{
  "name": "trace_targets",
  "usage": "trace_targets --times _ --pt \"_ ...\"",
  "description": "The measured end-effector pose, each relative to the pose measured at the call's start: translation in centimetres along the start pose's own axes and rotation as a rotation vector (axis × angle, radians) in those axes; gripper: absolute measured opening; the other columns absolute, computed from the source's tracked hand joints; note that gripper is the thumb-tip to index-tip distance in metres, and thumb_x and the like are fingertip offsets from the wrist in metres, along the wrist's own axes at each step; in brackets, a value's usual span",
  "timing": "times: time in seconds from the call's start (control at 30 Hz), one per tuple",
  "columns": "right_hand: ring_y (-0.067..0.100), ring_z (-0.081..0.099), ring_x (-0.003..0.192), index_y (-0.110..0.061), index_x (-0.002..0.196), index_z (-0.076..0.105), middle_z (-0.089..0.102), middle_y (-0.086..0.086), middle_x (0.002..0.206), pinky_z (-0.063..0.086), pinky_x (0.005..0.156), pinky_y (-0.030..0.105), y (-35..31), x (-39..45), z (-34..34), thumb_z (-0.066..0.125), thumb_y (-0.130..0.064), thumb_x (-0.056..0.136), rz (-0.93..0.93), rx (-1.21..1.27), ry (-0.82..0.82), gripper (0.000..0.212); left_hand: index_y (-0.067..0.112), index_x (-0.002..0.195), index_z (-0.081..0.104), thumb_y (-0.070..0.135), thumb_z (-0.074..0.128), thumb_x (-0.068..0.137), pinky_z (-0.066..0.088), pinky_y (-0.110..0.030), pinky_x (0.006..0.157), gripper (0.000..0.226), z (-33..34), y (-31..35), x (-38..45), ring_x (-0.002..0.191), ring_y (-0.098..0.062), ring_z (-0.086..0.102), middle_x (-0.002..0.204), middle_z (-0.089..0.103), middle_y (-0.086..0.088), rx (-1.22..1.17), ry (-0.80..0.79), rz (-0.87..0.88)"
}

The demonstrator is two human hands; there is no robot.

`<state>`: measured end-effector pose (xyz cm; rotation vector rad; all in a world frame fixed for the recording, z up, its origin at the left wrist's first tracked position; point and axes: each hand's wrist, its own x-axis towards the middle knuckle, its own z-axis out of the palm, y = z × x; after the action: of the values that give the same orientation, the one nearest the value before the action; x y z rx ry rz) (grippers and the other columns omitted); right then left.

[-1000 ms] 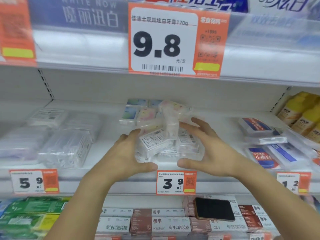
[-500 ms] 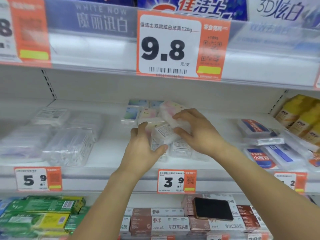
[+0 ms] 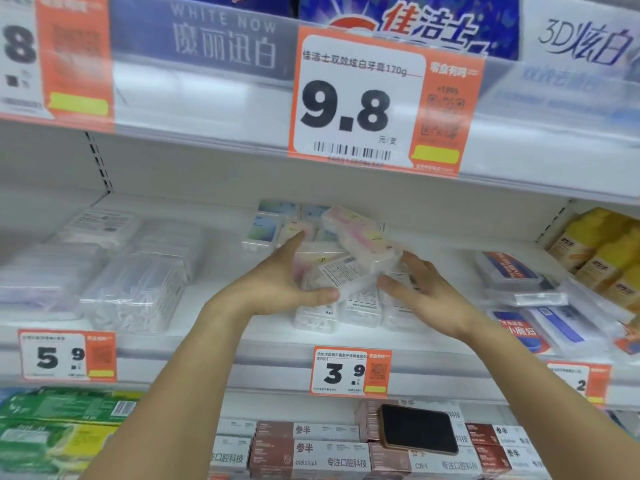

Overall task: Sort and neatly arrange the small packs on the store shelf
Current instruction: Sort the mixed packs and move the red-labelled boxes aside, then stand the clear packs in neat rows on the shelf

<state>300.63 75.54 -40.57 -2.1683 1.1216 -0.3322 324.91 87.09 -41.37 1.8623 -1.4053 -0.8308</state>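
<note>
The clear floss-pick packs [image 3: 349, 271] sit mid-shelf, right above the 3.9 price tag [image 3: 351, 372], and they're a jumble; a pink-tinted pack [image 3: 360, 233] lies tilted across the top, another pack with its barcode label showing leans beneath it, and a row stands upright at the shelf [image 3: 214, 341] front; the left hand [image 3: 277, 285] cups the heap from the left, thumb stretched along the bottom, fingers extended up the side; the right hand [image 3: 426, 292] comes in opposite, fingers spread and relaxed against the stack's right flank, pinching nothing that can be seen.

Here's the danger, by the look of it; the tilted top pack rests on a slope, and a squeeze from both sides could pop it up and send it sliding forward off the edge; the smooth plastic cases probably slip easily against each other; a push too far back may knock over the pastel boxes [image 3: 266, 230] standing just behind; a sweep to the right risks nudging the blue-and-red packs [image 3: 509, 268] nearby; below, a dark phone [image 3: 419, 429] lies atop the boxes on the lower shelf, right under any falling pack.
</note>
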Motion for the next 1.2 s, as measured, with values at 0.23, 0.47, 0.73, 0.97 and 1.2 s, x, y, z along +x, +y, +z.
trace_targets --times 0.23,0.47,0.73,0.97,1.2 --pt "0.015 0.030 0.146 -0.056 0.148 0.020 0.014 -0.011 0.162 0.033 0.112 0.033 0.6 0.8 -0.1 0.071 -0.069 0.070 -0.035 0.098 0.052 0.094 0.018 0.132 0.051 0.040 0.060 0.086 0.039 -0.038 0.100 0.051 -2.1 -1.3 7.1 0.123 -0.035 0.044 0.131 0.047 -0.015 0.152 0.718 -0.132" --pt "0.016 0.016 0.152 -0.071 0.138 0.018 -0.004 -0.018 0.163 0.032 0.117 0.040 1.5 1.8 0.4 0.074 -0.072 0.064 -0.099 0.037 0.054 0.093 0.028 0.145 0.041 0.050 0.067 0.081 0.041 -0.037 0.105 0.072 -3.9 -2.1 12.0 0.129 -0.031 0.046 0.148 0.029 -0.010 0.263 0.255 -0.312" --pt "0.019 0.005 0.154 -0.065 0.142 0.017 0.001 -0.012 0.165 0.026 0.120 0.049 2.2 1.6 0.1 0.062 -0.088 0.056 -0.012 -0.043 0.068 0.100 0.022 0.133 0.056 0.033 0.067 0.088 0.048 -0.022 0.071 0.047 -3.2 -1.4 11.6 0.088 -0.016 0.060 0.119 0.061 -0.006 -0.081 0.217 -0.254" --pt "0.020 -0.005 0.154 -0.055 0.150 0.014 0.003 -0.010 0.166 0.016 0.122 0.053 1.2 0.6 -1.3 0.052 -0.098 0.050 0.091 -0.150 0.023 0.115 0.023 0.141 0.046 0.029 0.060 0.092 0.047 -0.024 0.078 0.052 -2.6 0.7 7.7 0.106 -0.025 0.060 0.134 0.052 -0.004 -0.103 0.362 -0.144" --pt "0.003 0.047 0.122 -0.035 0.137 0.047 0.046 -0.009 0.136 0.040 0.101 0.025 -6.0 -1.0 -0.2 0.072 -0.046 0.083 -0.286 0.053 0.326 0.061 0.022 0.112 0.067 0.028 0.062 0.091 0.040 -0.024 0.089 0.023 -3.5 2.4 -4.0 0.107 -0.021 0.057 0.119 0.062 0.000 0.210 0.581 0.142"
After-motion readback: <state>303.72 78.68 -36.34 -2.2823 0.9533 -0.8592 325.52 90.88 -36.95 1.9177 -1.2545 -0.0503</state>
